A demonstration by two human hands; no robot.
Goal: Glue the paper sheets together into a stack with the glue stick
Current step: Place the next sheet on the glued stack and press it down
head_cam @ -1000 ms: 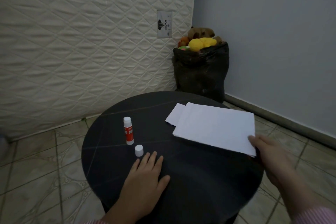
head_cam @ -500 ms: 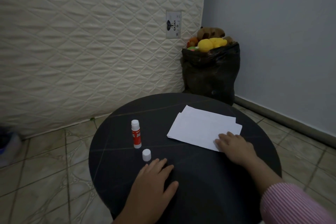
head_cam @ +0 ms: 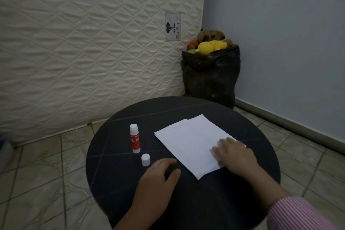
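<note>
Our right hand's fingers (head_cam: 222,145) lie flat on the paper sheets (head_cam: 188,142), gripping nothing. Our left hand (head_cam: 158,177) rests loose beside the cap (head_cam: 145,159). The glue stick (head_cam: 134,138) stands close. We should press gently, keeping edges lined up.

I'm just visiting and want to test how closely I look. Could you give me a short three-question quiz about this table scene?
1. True or false: the glue stick stands upright with its cap off, beside it.
2. Which hand rests on the paper sheets: A) left hand, B) right hand, C) neither?
3. Fill in: the black bag of soft toys stands on the ____, beyond the round table.

Key: 1 true. 2 B. 3 floor.
</note>
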